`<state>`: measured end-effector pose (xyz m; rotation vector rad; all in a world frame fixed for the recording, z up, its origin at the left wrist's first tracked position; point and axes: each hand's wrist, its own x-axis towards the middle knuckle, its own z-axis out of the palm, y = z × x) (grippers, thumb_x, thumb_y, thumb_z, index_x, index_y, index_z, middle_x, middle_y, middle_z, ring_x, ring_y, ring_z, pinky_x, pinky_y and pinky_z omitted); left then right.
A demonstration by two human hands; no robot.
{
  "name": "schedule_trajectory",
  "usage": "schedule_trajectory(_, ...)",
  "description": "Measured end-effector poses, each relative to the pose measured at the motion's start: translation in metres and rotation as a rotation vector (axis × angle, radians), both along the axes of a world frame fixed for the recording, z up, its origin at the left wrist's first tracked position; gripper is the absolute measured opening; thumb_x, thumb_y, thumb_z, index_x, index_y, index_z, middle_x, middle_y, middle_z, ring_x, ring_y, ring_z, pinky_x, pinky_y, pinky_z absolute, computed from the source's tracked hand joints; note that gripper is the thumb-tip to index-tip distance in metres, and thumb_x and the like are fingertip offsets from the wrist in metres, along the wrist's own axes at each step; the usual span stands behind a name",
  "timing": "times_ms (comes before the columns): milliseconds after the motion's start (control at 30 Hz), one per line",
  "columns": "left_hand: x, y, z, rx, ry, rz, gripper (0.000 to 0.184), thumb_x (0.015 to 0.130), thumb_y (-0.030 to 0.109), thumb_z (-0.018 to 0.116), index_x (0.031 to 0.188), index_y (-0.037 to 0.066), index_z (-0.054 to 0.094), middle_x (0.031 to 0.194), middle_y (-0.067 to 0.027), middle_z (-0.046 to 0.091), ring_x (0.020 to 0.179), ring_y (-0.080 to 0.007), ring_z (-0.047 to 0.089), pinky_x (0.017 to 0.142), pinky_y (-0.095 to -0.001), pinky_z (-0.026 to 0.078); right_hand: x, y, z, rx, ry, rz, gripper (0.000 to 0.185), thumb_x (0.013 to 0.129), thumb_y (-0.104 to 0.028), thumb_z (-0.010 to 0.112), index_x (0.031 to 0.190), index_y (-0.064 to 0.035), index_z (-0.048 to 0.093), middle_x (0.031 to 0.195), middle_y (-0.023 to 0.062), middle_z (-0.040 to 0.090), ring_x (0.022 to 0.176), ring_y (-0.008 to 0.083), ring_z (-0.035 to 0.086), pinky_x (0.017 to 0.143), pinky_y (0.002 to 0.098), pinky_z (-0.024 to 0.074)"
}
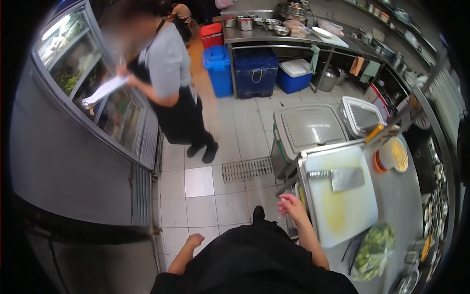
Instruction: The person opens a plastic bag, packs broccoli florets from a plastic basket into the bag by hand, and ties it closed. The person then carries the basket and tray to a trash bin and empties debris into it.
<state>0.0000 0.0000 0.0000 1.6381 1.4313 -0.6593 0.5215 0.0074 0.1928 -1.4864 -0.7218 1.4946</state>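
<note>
White cutting board [345,210] near the right fingers [286,199]

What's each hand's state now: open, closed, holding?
Left hand: can't tell open or closed; no held object visible.
Right hand: partly open, loosely curled; no held object visible.

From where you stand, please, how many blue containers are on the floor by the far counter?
3: blue bin at left, dark blue chest in the middle, blue cooler at right; others may be hidden.
</note>
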Motion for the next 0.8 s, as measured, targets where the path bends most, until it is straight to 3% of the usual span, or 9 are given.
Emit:
schedule_trajectory(67, -0.017, -0.030, 0.033, -0.034, -0.024, -0.111, 0.043, 0.086, 0.041, 0.055, 0.106, 0.006, 0.070, 0.099, -0.0190, 0.070, 0.103, -0.0372, 0.065, 0.092, -0.0441, 0.052, -0.016, 0.026, 0.012, 0.061, 0.062, 0.052, 0.029, 0.098, -0.022, 0.058, 0.123, -0.0058, 0.057, 0.096, 0.0085, 0.067, 0.076, 0.0134, 0.064, 0.064, 0.0279, 0.0542)
schedule_trajectory(100, 0.017, 0.008, 0.059, -0.031, -0.103, -0.086, 0.041, 0.085, 0.039, 0.057, 0.105, 0.006, 0.070, 0.098, -0.0187, 0.070, 0.102, -0.0387, 0.065, 0.091, -0.0438, 0.052, 0.024, 0.104, 0.032, 0.039, 0.063, 0.059, 0.029, 0.098, -0.022, 0.058, 0.123, -0.0058, 0.057, 0.096, 0.0085, 0.067, 0.076, 0.0134, 0.064, 0.064, 0.0279, 0.0542)
schedule_trajectory(167, 0.016, 0.014, -0.018, 0.172, -0.132, -0.189, 0.042, 0.079, 0.034, 0.066, 0.108, 0.005, 0.068, 0.100, -0.0186, 0.070, 0.097, -0.0382, 0.067, 0.089, -0.0446, 0.054, 0.033, 0.181, 0.046, 0.066, -0.012, 0.130, 0.027, 0.099, -0.021, 0.057, 0.120, -0.0049, 0.059, 0.095, 0.0083, 0.067, 0.075, 0.0133, 0.064, 0.064, 0.0276, 0.0537)
schedule_trajectory(200, 0.011, 0.025, -0.012, 0.178, -0.120, -0.177, 0.042, 0.079, 0.034, 0.066, 0.108, 0.005, 0.068, 0.100, -0.0186, 0.070, 0.097, -0.0382, 0.067, 0.089, -0.0446, 0.054, 0.027, 0.221, 0.048, 0.105, -0.024, 0.149, 0.026, 0.098, -0.022, 0.057, 0.119, -0.0050, 0.060, 0.094, 0.0080, 0.067, 0.074, 0.0133, 0.064, 0.064, 0.0273, 0.0531)
schedule_trajectory(267, 0.026, 0.037, -0.014, -0.111, -0.032, 0.567, 0.046, 0.073, 0.029, 0.072, 0.112, 0.004, 0.066, 0.102, -0.0178, 0.069, 0.092, -0.0351, 0.069, 0.086, -0.0447, 0.055, 0.022, 0.283, 0.057, 0.105, -0.016, 0.197, 0.027, 0.098, -0.023, 0.058, 0.118, -0.0046, 0.060, 0.091, 0.0078, 0.067, 0.073, 0.0132, 0.063, 0.064, 0.0274, 0.0529)
schedule_trajectory(300, 0.033, 0.043, -0.014, -0.138, -0.007, 0.723, 0.046, 0.073, 0.029, 0.072, 0.112, 0.004, 0.066, 0.101, -0.0178, 0.069, 0.092, -0.0350, 0.069, 0.086, -0.0447, 0.055, 0.017, 0.314, 0.061, 0.116, -0.004, 0.227, 0.029, 0.098, -0.025, 0.059, 0.118, -0.0043, 0.061, 0.088, 0.0076, 0.067, 0.072, 0.0132, 0.063, 0.063, 0.0275, 0.0526)
schedule_trajectory(467, 0.071, 0.151, -0.009, -0.080, -0.029, 0.753, 0.046, 0.073, 0.028, 0.072, 0.112, 0.004, 0.066, 0.101, -0.0179, 0.069, 0.092, -0.0347, 0.069, 0.086, -0.0446, 0.055, -0.022, 0.453, 0.053, 0.123, -0.105, 0.430, 0.037, 0.099, -0.036, 0.059, 0.086, -0.0012, 0.061, 0.074, 0.0062, 0.063, 0.064, 0.0137, 0.061, 0.061, 0.0284, 0.0514)
schedule_trajectory(700, 0.061, 0.387, -0.009, -0.016, -0.085, 0.612, 0.046, 0.074, 0.028, 0.072, 0.112, 0.004, 0.066, 0.100, -0.0179, 0.069, 0.091, -0.0343, 0.069, 0.085, -0.0444, 0.055, -0.054, 0.630, -0.028, 0.065, -0.220, 0.656, 0.040, 0.098, -0.041, 0.057, 0.086, -0.0029, 0.062, 0.073, 0.0061, 0.065, 0.063, 0.0150, 0.063, 0.058, 0.0303, 0.0519)
schedule_trajectory(800, 0.051, 0.498, -0.010, 0.042, -0.118, 0.551, 0.045, 0.074, 0.028, 0.072, 0.112, 0.004, 0.066, 0.100, -0.0180, 0.069, 0.091, -0.0341, 0.069, 0.084, -0.0443, 0.055, -0.032, 0.691, -0.068, -0.066, -0.387, 0.711, 0.027, 0.096, -0.033, 0.061, 0.096, -0.0063, 0.062, 0.078, 0.0044, 0.067, 0.063, 0.0135, 0.064, 0.051, 0.0274, 0.0494)
